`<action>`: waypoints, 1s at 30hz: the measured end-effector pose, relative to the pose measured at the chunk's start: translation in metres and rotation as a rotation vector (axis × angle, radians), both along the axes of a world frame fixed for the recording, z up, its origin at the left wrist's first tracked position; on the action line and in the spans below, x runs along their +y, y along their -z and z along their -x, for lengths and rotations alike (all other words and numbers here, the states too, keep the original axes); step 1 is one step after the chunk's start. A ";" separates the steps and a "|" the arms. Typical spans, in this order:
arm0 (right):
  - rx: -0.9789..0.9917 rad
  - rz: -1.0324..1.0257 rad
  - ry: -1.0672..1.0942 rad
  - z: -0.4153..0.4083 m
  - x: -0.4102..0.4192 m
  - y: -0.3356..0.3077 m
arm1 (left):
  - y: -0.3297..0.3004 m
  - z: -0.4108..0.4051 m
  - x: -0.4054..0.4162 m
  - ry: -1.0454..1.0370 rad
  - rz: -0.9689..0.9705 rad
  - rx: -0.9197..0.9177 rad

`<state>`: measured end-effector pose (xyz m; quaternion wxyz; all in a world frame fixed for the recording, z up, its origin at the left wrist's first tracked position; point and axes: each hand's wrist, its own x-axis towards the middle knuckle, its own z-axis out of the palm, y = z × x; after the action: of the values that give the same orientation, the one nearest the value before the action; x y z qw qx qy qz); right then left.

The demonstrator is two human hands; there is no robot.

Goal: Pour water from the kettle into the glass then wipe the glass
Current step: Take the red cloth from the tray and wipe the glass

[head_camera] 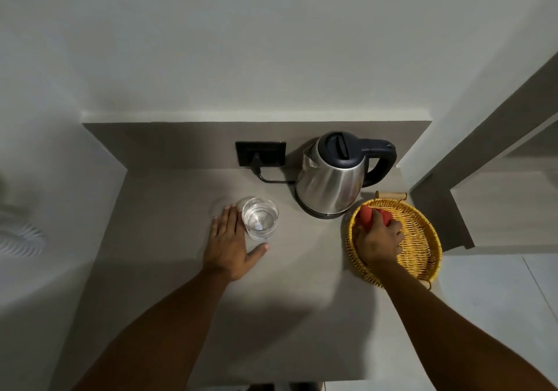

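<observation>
Cupping glass [260, 218] w/ splayed left hand [230, 241] | right hand [380, 239] clamped on red cloth [369, 213] | no legible writing

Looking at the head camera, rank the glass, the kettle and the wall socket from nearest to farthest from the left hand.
From the left hand:
1. Glass, right against the fingers.
2. Kettle, farther back and to the right.
3. Wall socket, on the back panel; nearly as far as the kettle.
</observation>
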<state>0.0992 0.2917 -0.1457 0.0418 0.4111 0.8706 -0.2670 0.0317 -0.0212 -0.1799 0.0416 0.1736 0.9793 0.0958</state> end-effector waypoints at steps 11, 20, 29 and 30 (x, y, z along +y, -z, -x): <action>0.339 -0.063 -0.360 -0.027 -0.103 -0.026 | -0.040 0.017 0.017 -0.142 -0.739 -0.163; 0.110 -0.093 -0.700 -0.042 -0.141 0.026 | -0.051 0.026 0.011 -0.268 -0.773 -0.184; 0.193 -0.137 -0.843 0.065 -0.178 0.030 | -0.089 0.035 -0.034 -0.287 -0.775 -0.048; 0.195 -0.149 -0.794 0.063 -0.164 0.032 | -0.091 0.036 -0.037 -0.287 -0.771 -0.041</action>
<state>0.0361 0.1275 -0.1773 0.0289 0.0182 0.9784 -0.2041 -0.0046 -0.0582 -0.0884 -0.0206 0.0360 0.8849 0.4639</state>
